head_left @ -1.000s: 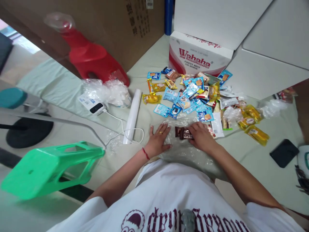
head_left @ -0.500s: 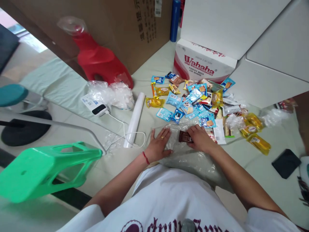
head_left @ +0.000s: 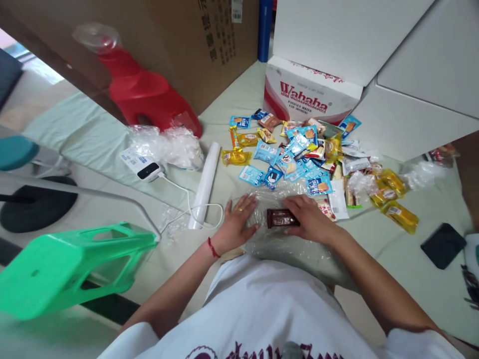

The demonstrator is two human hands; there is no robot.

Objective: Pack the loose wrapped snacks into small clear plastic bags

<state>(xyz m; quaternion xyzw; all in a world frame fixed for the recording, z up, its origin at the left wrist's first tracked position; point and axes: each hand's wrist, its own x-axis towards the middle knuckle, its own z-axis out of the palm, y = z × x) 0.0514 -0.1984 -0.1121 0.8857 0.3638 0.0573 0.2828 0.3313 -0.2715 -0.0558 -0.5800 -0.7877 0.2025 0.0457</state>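
A small dark-brown wrapped snack bar lies on a thin sheet of clear plastic film right in front of me. My left hand rests flat on the film's left edge, fingers stretched and thumb apart, holding nothing. On the other side, my right hand is around the bar's right end, with its fingers above and its thumb below, spread apart. The palm hides that end of the bar. Just beyond the film is a loose pile of small wrapped snacks, mostly blue, yellow and white.
A white plastic roll and a white device with a cable lie to the left. Behind them stands a red jug. A Wahaba box backs the pile. A green stool is at left, a black flat object at right.
My right hand's fingers have spread off the snack bar, so more of the bar shows. The bar sits slightly nearer to me. My left hand stays on the film.
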